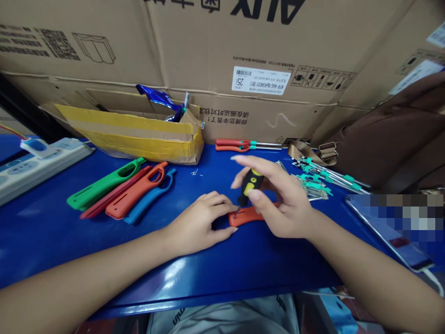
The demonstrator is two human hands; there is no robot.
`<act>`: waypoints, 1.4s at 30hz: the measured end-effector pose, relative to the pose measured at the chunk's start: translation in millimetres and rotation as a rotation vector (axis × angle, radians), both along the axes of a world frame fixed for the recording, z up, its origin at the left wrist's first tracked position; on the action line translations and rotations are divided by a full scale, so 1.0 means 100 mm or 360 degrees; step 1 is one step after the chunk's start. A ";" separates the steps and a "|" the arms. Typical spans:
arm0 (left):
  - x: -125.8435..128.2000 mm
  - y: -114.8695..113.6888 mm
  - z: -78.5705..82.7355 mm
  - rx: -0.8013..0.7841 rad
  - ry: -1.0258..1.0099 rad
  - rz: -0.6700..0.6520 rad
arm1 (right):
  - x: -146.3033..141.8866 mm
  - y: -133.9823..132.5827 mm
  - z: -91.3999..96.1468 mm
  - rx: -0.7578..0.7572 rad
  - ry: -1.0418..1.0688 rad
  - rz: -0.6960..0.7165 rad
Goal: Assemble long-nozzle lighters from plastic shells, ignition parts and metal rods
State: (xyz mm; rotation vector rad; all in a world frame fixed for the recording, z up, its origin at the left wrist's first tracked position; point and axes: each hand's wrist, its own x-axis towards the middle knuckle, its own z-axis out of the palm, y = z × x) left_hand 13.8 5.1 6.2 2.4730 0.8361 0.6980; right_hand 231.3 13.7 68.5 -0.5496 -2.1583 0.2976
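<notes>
We see the casing, orange, lying flat on the blue table between our 2 hands, with its slotted end to the left. Our left hand rests on the tabletop, its thumb and index finger pinching that end from its 2 long edges. Our right hand grips the screwdriver, black and yellow, with the thumb pressed to the handle and the index finger reaching past its top. The shaft tilts down to the left, and the tip meets the casing near its slot; we cannot tell how deep it sits. The far end of the casing is hidden behind our right hand.

To our left, 4 more pieces lie slanted side by side: green, red, orange and blue. A few small screws are scattered near the taped box, which holds a blue packet. At the back, 2 lighters lie together, their metal rods pointing right. Beyond our right hand is a pile of rods with teal parts. The phone, plugged into a white cable, lies at the right edge. The power strip sits far left.
</notes>
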 end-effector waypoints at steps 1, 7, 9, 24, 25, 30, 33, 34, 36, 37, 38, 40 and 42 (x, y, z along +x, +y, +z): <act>0.00 0.00 0.00 0.0013 -0.0010 -0.0003 | 0.00 0.01 0.00 0.0095 0.0021 -0.0053; 0.00 0.00 0.01 -0.0002 -0.0037 -0.0006 | 0.04 0.02 0.03 0.0377 -0.0036 -0.0110; 0.00 0.00 0.01 -0.0007 -0.0021 0.0001 | 0.04 0.01 0.06 0.0108 -0.0038 0.0010; 0.01 0.01 0.01 -0.0023 -0.0029 -0.0004 | 0.03 0.03 0.01 0.0190 -0.0021 -0.0041; 0.01 0.01 0.02 -0.0031 -0.0027 -0.0004 | 0.03 0.03 0.00 0.0339 -0.0013 -0.0110; 0.01 0.01 0.03 -0.0065 -0.0013 -0.0002 | 0.04 0.01 0.03 0.0235 -0.0046 -0.0075; 0.00 0.00 0.02 -0.0069 -0.0001 0.0012 | 0.03 0.00 0.05 -0.0056 0.0042 0.0000; 0.00 0.00 0.02 -0.0066 -0.0002 0.0010 | 0.02 0.01 0.05 -0.0024 0.0074 -0.0018; 0.00 0.00 0.02 -0.0047 -0.0011 -0.0002 | 0.02 0.04 0.04 0.0200 0.0109 -0.0119; 0.00 0.00 0.02 -0.0039 -0.0017 -0.0007 | 0.03 0.05 0.04 0.0339 0.0096 -0.0178; 0.00 0.00 0.02 -0.0034 -0.0023 -0.0009 | 0.04 0.06 0.03 0.0451 0.0075 -0.0221; 0.00 0.00 0.03 -0.0038 -0.0031 -0.0005 | 0.05 0.06 0.03 0.0466 0.0036 -0.0200; 0.00 0.00 0.03 -0.0055 -0.0024 0.0001 | 0.05 0.04 0.03 0.0187 0.0024 -0.0085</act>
